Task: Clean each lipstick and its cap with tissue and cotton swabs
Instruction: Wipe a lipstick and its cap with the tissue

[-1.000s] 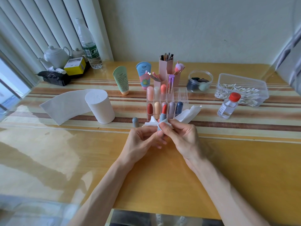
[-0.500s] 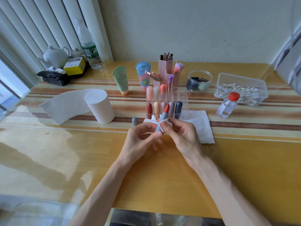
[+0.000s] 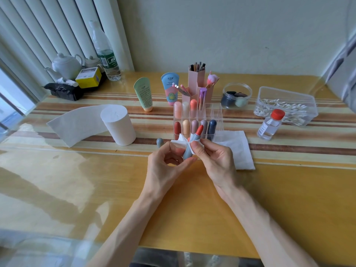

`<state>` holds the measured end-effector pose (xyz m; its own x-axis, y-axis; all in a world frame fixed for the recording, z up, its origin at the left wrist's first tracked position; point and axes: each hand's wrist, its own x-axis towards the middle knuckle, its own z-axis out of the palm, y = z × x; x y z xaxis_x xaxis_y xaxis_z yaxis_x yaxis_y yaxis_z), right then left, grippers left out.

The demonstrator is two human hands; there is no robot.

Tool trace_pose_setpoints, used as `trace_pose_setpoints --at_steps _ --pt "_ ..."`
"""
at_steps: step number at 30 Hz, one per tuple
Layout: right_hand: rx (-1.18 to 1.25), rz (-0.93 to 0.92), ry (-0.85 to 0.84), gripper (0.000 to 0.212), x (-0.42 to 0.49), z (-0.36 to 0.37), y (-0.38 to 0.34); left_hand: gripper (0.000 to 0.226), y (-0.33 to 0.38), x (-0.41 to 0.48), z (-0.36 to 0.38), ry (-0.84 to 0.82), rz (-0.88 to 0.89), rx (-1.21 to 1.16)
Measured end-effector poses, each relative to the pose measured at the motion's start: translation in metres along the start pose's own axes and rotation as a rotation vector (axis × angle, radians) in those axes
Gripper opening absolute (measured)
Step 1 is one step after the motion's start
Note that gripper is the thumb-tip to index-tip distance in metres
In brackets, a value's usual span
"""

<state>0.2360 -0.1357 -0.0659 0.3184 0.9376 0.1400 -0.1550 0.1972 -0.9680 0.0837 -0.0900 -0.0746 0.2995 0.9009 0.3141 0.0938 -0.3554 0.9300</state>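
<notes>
An uncapped lipstick (image 3: 193,140) with a grey-blue tube and red tip is held upright above the table. My left hand (image 3: 167,166) grips its lower end. My right hand (image 3: 213,160) pinches a small piece of white tissue (image 3: 180,142) around the tube's middle. Its grey-blue cap (image 3: 159,143) stands on the table just left of my hands. A clear organizer (image 3: 215,114) behind my hands holds several capped lipsticks. A flat tissue sheet (image 3: 238,151) lies to the right. A clear box of cotton swabs (image 3: 285,106) sits at the far right.
A tissue roll (image 3: 118,127) with a trailing sheet stands at left. A small red-capped bottle (image 3: 270,125), a jar of sponges (image 3: 237,96), a pink brush holder (image 3: 197,81) and two cream tubes (image 3: 146,95) stand behind. A teapot, a yellow box and a water bottle sit at back left.
The loose tissue sheet dropped from my right hand's side and now lies flat on the table. The lipstick tilted slightly right while my hands kept wiping it.
</notes>
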Motion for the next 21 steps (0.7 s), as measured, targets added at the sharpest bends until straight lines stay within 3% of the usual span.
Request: trace_pose_setpoints --at_steps 3,8,12,16,21 --pt "0.009 0.01 0.015 0.024 0.0004 0.0008 -0.0008 0.027 -0.0027 -0.0003 -0.0007 -0.017 0.011 0.019" --pt "0.035 0.037 -0.002 0.026 0.0 -0.0031 -0.0028 0.027 0.0049 0.0031 -0.0018 -0.159 -0.155 -0.15" --pt "0.038 0.024 0.026 0.029 0.0006 0.0002 -0.0013 0.018 0.004 0.0015 -0.002 -0.074 -0.147 -0.134" --pt "0.054 0.019 0.038 0.027 0.0012 0.0015 -0.0003 0.021 -0.0018 -0.0004 -0.0004 -0.015 -0.03 0.011" --pt "0.022 0.036 0.03 0.026 0.0014 -0.0041 -0.0024 0.03 0.0022 0.0041 -0.0029 -0.178 -0.126 -0.125"
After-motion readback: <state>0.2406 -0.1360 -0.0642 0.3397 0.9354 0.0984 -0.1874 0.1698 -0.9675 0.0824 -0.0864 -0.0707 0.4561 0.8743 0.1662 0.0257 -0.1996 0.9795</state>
